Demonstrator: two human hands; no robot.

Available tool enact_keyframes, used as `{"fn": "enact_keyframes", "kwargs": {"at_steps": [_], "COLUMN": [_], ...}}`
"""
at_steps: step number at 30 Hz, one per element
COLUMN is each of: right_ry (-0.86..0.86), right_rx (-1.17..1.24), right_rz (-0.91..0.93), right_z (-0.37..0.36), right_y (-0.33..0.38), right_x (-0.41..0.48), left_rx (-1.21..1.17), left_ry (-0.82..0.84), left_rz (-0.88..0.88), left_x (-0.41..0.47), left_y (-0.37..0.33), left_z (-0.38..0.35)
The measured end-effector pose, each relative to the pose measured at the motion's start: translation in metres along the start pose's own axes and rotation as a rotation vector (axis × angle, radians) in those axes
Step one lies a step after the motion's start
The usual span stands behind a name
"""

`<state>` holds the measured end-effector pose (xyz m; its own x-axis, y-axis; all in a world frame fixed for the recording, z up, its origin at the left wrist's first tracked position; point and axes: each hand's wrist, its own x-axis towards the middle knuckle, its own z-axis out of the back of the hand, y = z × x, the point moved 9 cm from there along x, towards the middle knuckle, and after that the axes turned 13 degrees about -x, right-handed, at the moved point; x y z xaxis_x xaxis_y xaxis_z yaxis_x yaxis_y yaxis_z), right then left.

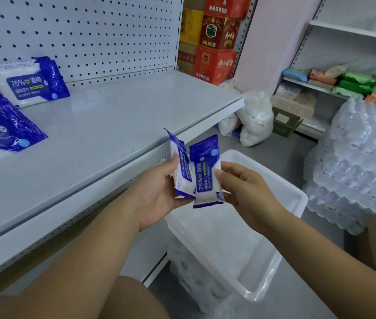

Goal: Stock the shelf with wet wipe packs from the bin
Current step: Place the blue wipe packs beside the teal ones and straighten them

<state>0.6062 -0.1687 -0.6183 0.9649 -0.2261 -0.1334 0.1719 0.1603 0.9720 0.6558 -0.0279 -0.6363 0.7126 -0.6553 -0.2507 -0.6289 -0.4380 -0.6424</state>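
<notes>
Two blue-and-white wet wipe packs are held upright over the white plastic bin [292, 199], just off the shelf's front edge. My left hand [159, 192] grips the left pack [181, 166]. My right hand [244, 185] pinches the right pack [206, 173] with thumb on its front. The two packs touch side by side. On the grey shelf [113, 125] lie more packs: one [30, 81] leaning against the pegboard at the far left, another [0, 132] flat at the left edge, cut off by the frame.
The bin stands on the floor beside the shelf, its inside looking bare. Shrink-wrapped water bottles [357, 171] are stacked to the right. White sacks [253, 120], red cartons [214, 42] and a second shelf with goods [343, 81] lie behind.
</notes>
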Motion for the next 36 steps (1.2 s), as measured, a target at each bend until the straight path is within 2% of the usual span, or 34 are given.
{"fn": "enact_keyframes", "kwargs": {"at_steps": [6,10,24,29,36], "right_ry": [-0.162,-0.141,-0.033,0.036,-0.052], "right_rx": [0.218,0.243,0.242,0.151,-0.113], "right_rz": [-0.100,-0.093,0.028,0.144,0.242], "right_z": [0.025,0.025,0.009,-0.011,-0.038], "right_y": [0.003,0.014,0.047,0.068,0.083], "right_x": [0.003,0.003,0.006,0.014,0.033], "left_rx": [-0.050,-0.081,-0.120,-0.086,0.129], "left_ry": [-0.002,-0.026,0.040,0.022,-0.004], "left_rz": [-0.058,-0.092,-0.134,-0.134,-0.295], "left_x": [-0.006,-0.006,-0.014,-0.019,-0.040], "left_y": [-0.011,-0.015,-0.035,-0.043,-0.073], "left_z": [-0.005,-0.004,-0.012,-0.014,-0.011]}}
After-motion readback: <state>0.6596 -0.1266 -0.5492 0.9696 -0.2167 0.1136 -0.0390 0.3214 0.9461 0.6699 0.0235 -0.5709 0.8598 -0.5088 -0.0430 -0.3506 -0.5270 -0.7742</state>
